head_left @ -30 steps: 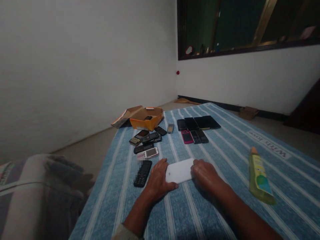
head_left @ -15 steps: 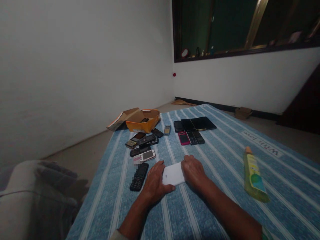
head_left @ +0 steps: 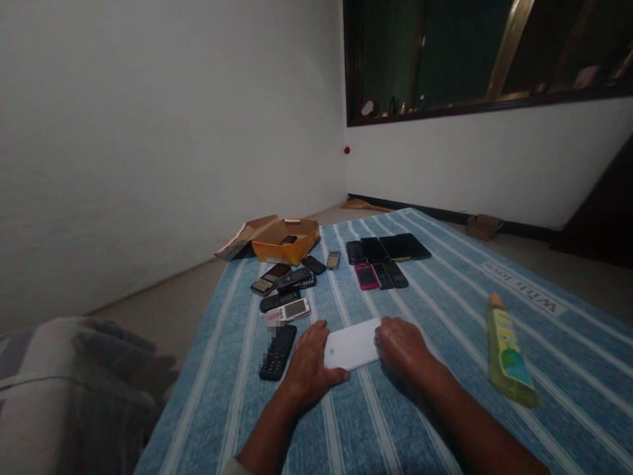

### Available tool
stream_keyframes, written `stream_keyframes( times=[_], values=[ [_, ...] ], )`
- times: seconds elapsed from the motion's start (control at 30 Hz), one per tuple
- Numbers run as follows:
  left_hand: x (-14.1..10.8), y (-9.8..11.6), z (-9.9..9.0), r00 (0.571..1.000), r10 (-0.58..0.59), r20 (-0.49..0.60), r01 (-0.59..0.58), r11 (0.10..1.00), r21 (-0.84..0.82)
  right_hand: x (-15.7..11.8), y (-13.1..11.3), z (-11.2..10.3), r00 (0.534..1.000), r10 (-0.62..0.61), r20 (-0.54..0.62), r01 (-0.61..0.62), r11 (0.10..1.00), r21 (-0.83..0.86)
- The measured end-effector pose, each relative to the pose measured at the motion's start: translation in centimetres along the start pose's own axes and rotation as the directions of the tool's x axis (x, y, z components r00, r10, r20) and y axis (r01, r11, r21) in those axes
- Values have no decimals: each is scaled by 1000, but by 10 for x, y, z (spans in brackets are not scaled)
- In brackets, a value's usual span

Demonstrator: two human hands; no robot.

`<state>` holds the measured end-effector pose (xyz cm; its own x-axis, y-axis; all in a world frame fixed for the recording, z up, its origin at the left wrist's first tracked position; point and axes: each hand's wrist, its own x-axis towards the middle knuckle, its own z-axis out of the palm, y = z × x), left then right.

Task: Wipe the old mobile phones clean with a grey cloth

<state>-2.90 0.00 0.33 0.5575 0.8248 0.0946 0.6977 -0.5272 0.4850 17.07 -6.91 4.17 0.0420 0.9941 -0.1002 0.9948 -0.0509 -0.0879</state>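
Note:
A flat white phone-like slab [head_left: 352, 345] lies between my two hands on the blue striped cloth. My left hand [head_left: 311, 366] grips its left end, thumb along the near edge and fingers at the far side. At its right end is my right hand [head_left: 403, 346], with fingers curled together; what they pinch, if anything, is hidden. Left of my left hand lies a black keypad phone [head_left: 278, 353]. Beyond it are a white phone [head_left: 289, 311] and several dark phones [head_left: 295, 278]. Farther right, a pink phone [head_left: 366, 276] lies beside other dark phones [head_left: 394, 274].
An open orange box [head_left: 284, 251] with a phone inside stands at the far left of the cloth [head_left: 425, 422]. Black flat devices [head_left: 405, 247] lie at the back. A bottle of yellow-green liquid [head_left: 509, 359] lies on the right. Grey fabric [head_left: 74, 389] is at the lower left.
My right hand has slid right along the white slab, and more of its surface shows. My left hand still holds the left end. The view has shifted slightly.

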Motion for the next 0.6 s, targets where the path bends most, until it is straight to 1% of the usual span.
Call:
stream_keyframes(
  times=[0.1, 0.2, 0.27, 0.33, 0.43, 0.5, 0.6],
  values=[
    [0, 0, 1, 1000, -1, -7, 1, 1000, 1, -7, -8, 1, 997, -70, 21, 70, 997, 18],
    [0, -2, 2, 1000, 3, -18, -3, 1000, 0, -10, -17, 4, 990, -141, -3, 141, 989, 54],
    [0, -3, 2, 1000, 10, -28, -10, 1000, -3, -9, -18, 5, 990, -137, -22, 138, 989, 61],
    [0, -4, 2, 999, 19, -37, -19, 1000, -7, -6, -13, 5, 995, -95, -31, 97, 994, 51],
    [0, -3, 2, 1000, 18, -23, -18, 1000, -7, -5, -8, 4, 998, -43, -38, 44, 999, 24],
    [0, -2, 2, 1000, 8, -12, -8, 1000, -5, -7, -12, 3, 998, -60, -25, 60, 998, 22],
    [-1, -1, 2, 1000, -7, -24, 7, 1000, -12, -12, -23, 2, 990, -135, -31, 137, 990, 42]
  ],
)
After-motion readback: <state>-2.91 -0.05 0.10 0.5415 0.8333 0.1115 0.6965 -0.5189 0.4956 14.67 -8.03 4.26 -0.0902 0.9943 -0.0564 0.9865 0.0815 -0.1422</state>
